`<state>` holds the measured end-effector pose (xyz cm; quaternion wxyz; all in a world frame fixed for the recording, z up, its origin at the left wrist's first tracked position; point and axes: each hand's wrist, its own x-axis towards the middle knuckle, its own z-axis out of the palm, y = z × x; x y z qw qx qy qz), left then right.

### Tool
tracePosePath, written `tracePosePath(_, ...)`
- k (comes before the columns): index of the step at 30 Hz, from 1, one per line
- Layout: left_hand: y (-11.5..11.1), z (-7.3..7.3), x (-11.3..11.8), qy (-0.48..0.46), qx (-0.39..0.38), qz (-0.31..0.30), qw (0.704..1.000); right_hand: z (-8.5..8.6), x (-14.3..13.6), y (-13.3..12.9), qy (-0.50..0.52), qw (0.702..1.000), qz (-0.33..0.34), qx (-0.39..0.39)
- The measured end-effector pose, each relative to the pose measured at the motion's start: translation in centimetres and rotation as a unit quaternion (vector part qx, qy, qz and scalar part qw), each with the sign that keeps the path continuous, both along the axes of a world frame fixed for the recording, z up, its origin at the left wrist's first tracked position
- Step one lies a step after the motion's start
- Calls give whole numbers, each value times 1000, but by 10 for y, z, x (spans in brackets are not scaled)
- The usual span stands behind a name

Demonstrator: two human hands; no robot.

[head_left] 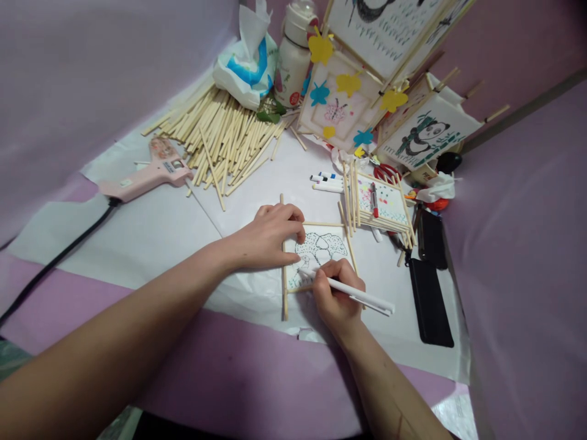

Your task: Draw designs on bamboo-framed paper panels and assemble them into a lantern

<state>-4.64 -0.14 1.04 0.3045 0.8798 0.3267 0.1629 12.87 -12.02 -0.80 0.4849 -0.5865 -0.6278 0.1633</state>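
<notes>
A small white drawing framed with thin wooden sticks lies on the white sheet in front of me. Green dots, black outlines and short grass-like strokes are drawn on it. My right hand grips a white pen, its tip down at the drawing's lower left part. Across the upper left of the frame rests my left hand, thumb and fingers apart, touching the left stick and the paper. Beneath the right hand, part of the lower stick is hidden.
Behind are a pile of wooden sticks, a pink glue gun, a tissue pack and a bottle. To the right stand stacked stick frames, markers, a black phone and a decorated lantern-like structure.
</notes>
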Motion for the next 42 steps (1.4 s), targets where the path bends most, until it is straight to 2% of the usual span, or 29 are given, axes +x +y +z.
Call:
tracePosePath(10,-1,0,0,3,-3,1,1000,7,-3,2,-10,1000,-5,-9)
tracePosePath(16,-1,0,0,4,0,1,1000,4,-2,3,12,1000,13,-4)
tracePosePath(21,0,-1,0,5,2,-2,1000,-1,1,-2,36,999,-12,28)
tracePosePath(26,1,-4,0,-4,11,0,1000,-4,7,-7,73,996,-6,42)
tracePosePath(35,1,-3,1,-5,13,3,1000,3,5,0,-13,1000,-15,24)
tracePosePath(42,1,-3,0,-2,12,2,1000,3,3,-1,-15,1000,-10,10)
